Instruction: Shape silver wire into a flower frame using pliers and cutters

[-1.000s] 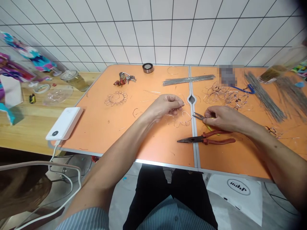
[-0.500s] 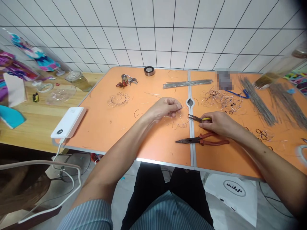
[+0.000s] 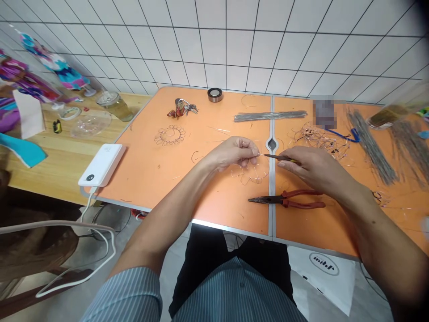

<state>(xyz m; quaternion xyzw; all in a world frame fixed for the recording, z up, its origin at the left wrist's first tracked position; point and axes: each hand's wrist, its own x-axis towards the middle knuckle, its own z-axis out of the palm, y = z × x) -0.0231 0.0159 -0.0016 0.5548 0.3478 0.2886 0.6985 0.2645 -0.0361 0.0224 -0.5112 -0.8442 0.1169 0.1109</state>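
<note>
Copper wire pinched in left hand — end points right, toward small pliers gripped in right hand, tips just beside wire.

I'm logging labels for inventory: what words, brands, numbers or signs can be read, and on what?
Oval logo on the white package under the table: upside-down lettering, too unclear to quote.
Power bank, round dark display: any digits too small to read.
Nothing else shows readable text.
</note>
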